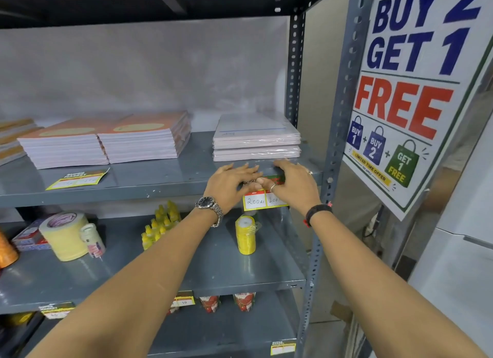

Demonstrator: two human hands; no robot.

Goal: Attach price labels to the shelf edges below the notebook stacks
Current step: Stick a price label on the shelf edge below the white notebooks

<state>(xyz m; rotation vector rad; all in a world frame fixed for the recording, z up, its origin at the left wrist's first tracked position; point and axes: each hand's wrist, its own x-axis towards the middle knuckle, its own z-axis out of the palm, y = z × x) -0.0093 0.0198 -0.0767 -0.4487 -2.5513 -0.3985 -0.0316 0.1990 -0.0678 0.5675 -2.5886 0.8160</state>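
A yellow price label (262, 201) reading "200" and "100" hangs over the front edge of the grey shelf (149, 176), right below a stack of white wrapped notebooks (256, 139). My left hand (230, 185) lies flat on the label's top part, fingers spread. My right hand (294, 183) presses the label's right side, its thumb on the label and its fingers on the shelf. A second yellow label (78, 179) lies loose on the shelf in front of two stacks of orange-covered notebooks (106, 141).
On the shelf below stand a yellow tape stack (245, 235), small yellow bottles (160, 224) and a big tape roll (64, 235). A "Buy 2 Get 1 Free" sign (410, 91) hangs at right, past the perforated upright (344, 112). Lower shelf edges carry labels (283, 347).
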